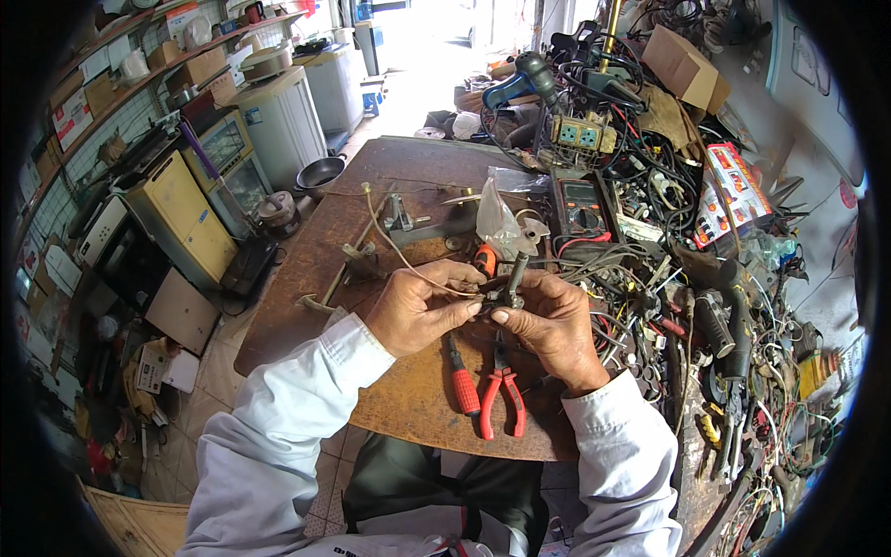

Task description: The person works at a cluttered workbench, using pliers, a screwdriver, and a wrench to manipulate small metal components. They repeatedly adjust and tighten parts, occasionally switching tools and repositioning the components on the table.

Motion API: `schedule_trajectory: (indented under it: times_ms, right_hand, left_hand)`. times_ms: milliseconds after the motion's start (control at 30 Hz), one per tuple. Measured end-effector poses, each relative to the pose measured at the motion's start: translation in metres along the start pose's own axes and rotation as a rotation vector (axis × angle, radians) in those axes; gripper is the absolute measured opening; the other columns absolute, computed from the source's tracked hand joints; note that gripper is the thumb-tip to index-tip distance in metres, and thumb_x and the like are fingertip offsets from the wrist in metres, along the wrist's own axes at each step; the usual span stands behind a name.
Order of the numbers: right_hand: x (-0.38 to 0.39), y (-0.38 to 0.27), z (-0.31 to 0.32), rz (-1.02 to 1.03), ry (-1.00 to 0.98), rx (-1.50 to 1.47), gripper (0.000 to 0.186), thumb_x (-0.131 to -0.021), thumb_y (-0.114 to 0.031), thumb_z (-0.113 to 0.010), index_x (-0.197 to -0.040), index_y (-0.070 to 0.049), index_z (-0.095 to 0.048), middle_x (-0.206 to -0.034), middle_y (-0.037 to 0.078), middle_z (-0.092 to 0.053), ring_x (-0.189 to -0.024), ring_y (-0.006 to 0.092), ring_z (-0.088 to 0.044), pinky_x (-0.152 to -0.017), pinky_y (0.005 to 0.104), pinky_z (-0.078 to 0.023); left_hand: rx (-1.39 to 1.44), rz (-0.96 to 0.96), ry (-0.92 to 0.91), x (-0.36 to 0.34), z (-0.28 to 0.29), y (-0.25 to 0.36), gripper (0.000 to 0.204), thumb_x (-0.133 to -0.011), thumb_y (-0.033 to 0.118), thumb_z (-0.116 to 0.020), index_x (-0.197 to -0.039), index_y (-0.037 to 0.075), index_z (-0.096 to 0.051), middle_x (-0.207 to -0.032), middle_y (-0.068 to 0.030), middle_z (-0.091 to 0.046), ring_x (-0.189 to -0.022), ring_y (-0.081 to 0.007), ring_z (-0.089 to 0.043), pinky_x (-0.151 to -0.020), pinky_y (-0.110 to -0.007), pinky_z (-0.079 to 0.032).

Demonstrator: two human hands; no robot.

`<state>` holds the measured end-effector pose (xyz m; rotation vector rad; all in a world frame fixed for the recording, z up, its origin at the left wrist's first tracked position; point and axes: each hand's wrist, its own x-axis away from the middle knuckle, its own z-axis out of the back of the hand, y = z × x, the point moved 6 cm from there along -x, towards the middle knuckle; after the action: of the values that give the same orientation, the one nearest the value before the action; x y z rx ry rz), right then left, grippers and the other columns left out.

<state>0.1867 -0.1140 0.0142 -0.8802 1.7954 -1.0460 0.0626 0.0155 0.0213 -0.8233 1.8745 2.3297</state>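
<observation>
Over the wooden table, my left hand (pixel 419 311) and my right hand (pixel 560 327) meet on a small dark metal fitting with an upright grey cylindrical stem (pixel 517 275). My right thumb and fingers are closed around the stem side. The left fingers pinch the fitting's other side, where a thin tan tube (pixel 393 241) runs out and curves up to a yellowish tip. The fingers hide much of the fitting. Just below lie a red-handled screwdriver (pixel 465 388) and red-handled pliers (pixel 502 399). Behind the fitting is an orange-and-black handle (pixel 485 260).
A clear plastic bag (pixel 497 225) and a multimeter (pixel 582 204) sit beyond my hands. Metal parts (pixel 401 215) lie at the far left of the tabletop (pixel 390 406). Tangled cables and tools (pixel 715 325) crowd the right side, with a blue power tool (pixel 522 82) behind.
</observation>
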Motion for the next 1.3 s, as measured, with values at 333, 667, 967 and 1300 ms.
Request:
schedule_trajectory:
  times_ms: [333,667,967,1300]
  right_hand:
    - [0.001,0.003,-0.008,-0.008,-0.053,0.106,0.037,-0.087,0.006,-0.077,-0.122,0.005,-0.066,-0.113,0.008,-0.073,-0.101,0.0124,-0.067,-0.090,0.0289,-0.057]
    - [-0.002,0.007,-0.002,-0.130,-0.012,0.113,0.029,-0.091,0.003,-0.075,-0.119,0.006,-0.066,-0.105,0.009,-0.073,-0.089,0.0131,-0.068,-0.082,0.0277,-0.058]
    - [0.002,0.012,0.000,-0.273,-0.008,-0.134,0.027,-0.094,0.001,-0.071,-0.119,0.005,-0.064,-0.102,0.014,-0.073,-0.087,0.0206,-0.073,-0.078,0.0310,-0.061]
    - [0.003,0.007,-0.004,-0.348,0.004,-0.041,0.027,-0.103,-0.012,-0.058,-0.117,0.010,-0.062,-0.100,0.017,-0.072,-0.087,0.0244,-0.073,-0.079,0.0345,-0.061]
  left_hand:
    - [0.025,-0.047,0.071,-0.001,0.008,0.008,0.025,-0.095,0.009,-0.073,-0.118,0.002,-0.069,-0.106,-0.0053,-0.070,-0.093,-0.0120,-0.066,-0.081,-0.029,-0.057]
    - [-0.214,0.005,0.337,-0.003,0.041,-0.009,0.038,-0.095,0.016,-0.075,-0.128,-0.001,-0.064,-0.102,-0.0039,-0.070,-0.092,-0.0096,-0.063,-0.082,-0.028,-0.054]
    - [-0.011,0.114,-0.056,-0.001,0.010,0.006,0.023,-0.099,0.021,-0.071,-0.110,0.000,-0.070,-0.096,-0.0036,-0.070,-0.083,-0.0087,-0.066,-0.070,-0.025,-0.054]
    - [0.135,0.054,-0.104,-0.002,0.000,-0.001,0.021,-0.091,-0.002,-0.075,-0.110,-0.001,-0.069,-0.105,-0.0066,-0.071,-0.101,-0.0137,-0.068,-0.089,-0.029,-0.056]
